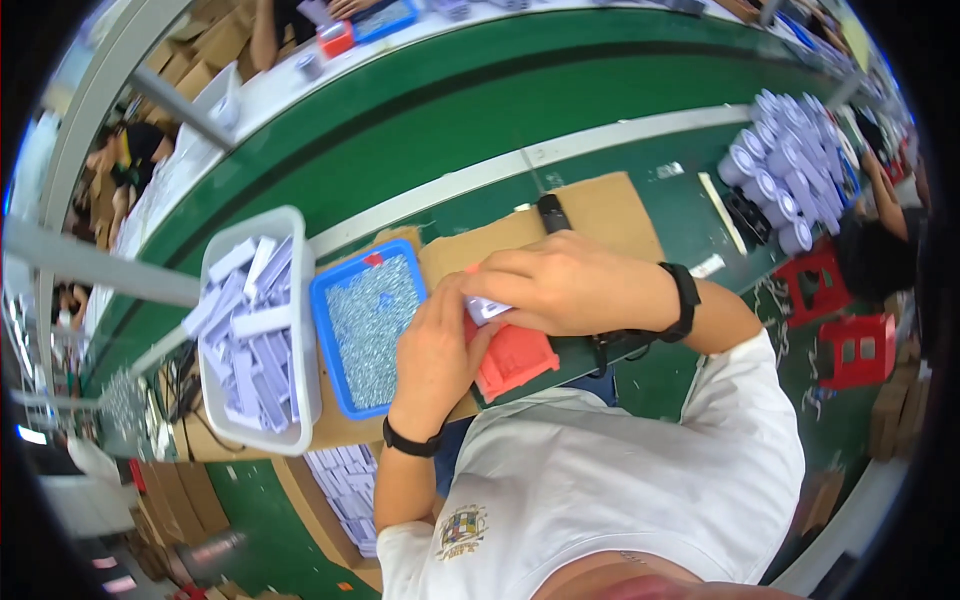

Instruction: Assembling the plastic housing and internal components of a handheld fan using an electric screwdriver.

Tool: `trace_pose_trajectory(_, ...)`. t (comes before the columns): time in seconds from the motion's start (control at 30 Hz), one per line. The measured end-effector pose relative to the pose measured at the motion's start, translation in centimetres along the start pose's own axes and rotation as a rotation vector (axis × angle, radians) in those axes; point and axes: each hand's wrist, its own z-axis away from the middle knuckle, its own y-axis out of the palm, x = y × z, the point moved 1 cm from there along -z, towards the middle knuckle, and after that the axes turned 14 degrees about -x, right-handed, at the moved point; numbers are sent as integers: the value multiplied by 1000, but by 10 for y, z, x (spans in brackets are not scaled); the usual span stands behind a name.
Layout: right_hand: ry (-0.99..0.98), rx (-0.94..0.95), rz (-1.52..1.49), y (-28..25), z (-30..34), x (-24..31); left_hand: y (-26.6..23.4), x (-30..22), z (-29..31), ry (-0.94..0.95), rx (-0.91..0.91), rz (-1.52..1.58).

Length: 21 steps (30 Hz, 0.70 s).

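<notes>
Both of my hands meet over a red plastic fixture block [516,362] at the near edge of the workbench. My left hand [436,345] and my right hand [545,285] close their fingers round a small pale-lilac plastic part [484,308], most of it hidden by the fingers. The part sits at the far end of the block; whether it rests in it I cannot tell. Left of my left hand lies a blue tray [322,315] full of small shiny metal pieces. A black-handled tool [552,213] with a thin shaft lies just beyond my right hand.
A translucent bin [308,375] heaped with lilac strips stands left of the tray. Cardboard [620,215] covers the bench. Lilac cup-shaped parts [785,165] pile up at the far right, near red stools [857,350]. An open carton [300,490] sits lower left. Other people work across the line.
</notes>
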Motion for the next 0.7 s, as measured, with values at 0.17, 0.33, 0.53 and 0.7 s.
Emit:
trace_pose_trajectory(0.17,108,-371,-116,-33,11,10,-6,-7,2,-261,125,-94)
trace_pose_trajectory(0.33,467,-593,-9,-74,80,-15,0,2,7,-29,18,31)
trace_pose_trajectory(0.53,807,-1071,208,-64,188,-44,1,2,6,23,-4,-29)
trace_pose_trajectory(0.7,881,-1314,204,-47,236,-51,1,0,6,28,-15,-43)
